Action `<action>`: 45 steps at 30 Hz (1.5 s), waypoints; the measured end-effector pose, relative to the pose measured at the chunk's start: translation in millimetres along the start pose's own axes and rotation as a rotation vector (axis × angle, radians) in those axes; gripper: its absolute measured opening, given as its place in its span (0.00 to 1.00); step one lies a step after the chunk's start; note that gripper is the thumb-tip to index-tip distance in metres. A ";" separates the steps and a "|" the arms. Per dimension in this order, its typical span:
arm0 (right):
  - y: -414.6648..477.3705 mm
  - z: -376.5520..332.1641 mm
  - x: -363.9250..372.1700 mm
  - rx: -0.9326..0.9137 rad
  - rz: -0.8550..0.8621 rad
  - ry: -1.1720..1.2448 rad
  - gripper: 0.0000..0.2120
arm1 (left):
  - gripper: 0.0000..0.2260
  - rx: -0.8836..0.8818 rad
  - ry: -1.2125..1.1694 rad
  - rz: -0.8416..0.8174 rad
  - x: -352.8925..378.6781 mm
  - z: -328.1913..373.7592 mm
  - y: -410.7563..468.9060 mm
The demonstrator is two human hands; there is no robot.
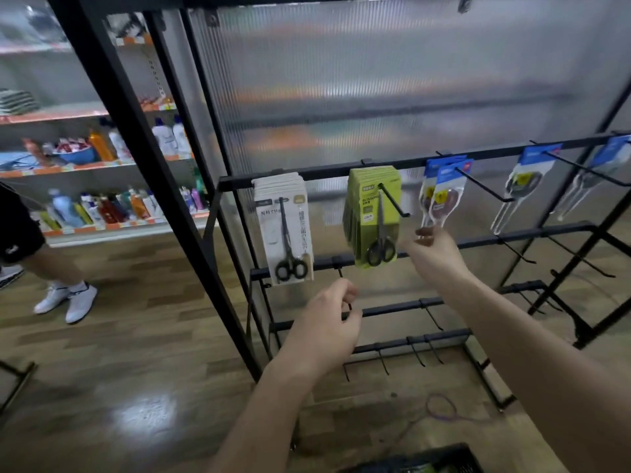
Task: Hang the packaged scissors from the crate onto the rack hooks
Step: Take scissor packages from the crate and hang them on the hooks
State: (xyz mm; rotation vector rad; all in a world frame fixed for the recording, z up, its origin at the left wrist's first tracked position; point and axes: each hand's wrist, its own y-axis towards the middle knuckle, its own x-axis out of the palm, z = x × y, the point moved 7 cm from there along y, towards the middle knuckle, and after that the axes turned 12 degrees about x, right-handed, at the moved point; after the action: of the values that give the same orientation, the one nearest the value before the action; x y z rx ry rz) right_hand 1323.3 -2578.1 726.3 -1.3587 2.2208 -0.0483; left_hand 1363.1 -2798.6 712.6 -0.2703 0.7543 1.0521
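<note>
Black crate [420,460] at bottom edge, cut off by the frame; something green inside, nothing readable. Purple loop [444,409] lies on the wood-look floor [136,370] just beyond it.

Left hand [327,322]: fingers curled round a thin black hook [340,273] on the second rail of the rack [341,172], gripping it.
Right hand [435,254]: reaches higher, fingertips at the bottom end of the front blue pack. Touching or pinching, cannot tell.

Top rail, five loaded hooks, left to right:
- white packs [283,227]: a stack, too tight to count. Front card shows black-handled scissors and East Asian print, not legible.
- green packs [372,213]: a fanned stack, not countable. "SCISSORS" reads on the front card; dark-handled scissors.
- blue-header packs [444,192]: two, clear blisters, a yellow sticker on each; header text blurred.
- single blue-header pack [522,186]: one, same yellow sticker.
- far blue-header pack [602,165]: at least one, blurred.

Three lower rails with hooks under the left section.

Ribbed translucent panel [375,80] backs the rack.

Far left: shop shelves [102,230], three tiers of bottles behind orange price strips, labels unreadable. A second person [20,233] stands there, one bare leg and two white sneakers [66,298] in view.
</note>
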 end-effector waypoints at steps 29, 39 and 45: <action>-133.5 201.5 -223.0 -0.283 -0.086 -0.743 0.33 | 0.22 -0.007 0.501 0.042 185.4 189.9 -77.0; -109.8 239.0 -156.6 -0.105 -0.117 -0.913 0.33 | 0.24 -0.010 0.360 -0.169 233.3 83.0 -81.9; -67.4 288.2 -100.0 -0.085 -0.208 -1.024 0.31 | 0.24 -0.057 0.349 -0.223 289.0 8.5 -95.4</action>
State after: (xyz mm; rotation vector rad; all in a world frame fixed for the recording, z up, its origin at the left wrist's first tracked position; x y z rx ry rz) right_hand 1544.8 -2459.2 540.7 -1.2393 1.2296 0.5483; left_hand 1528.8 -2643.4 509.8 -0.5847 0.9829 0.8242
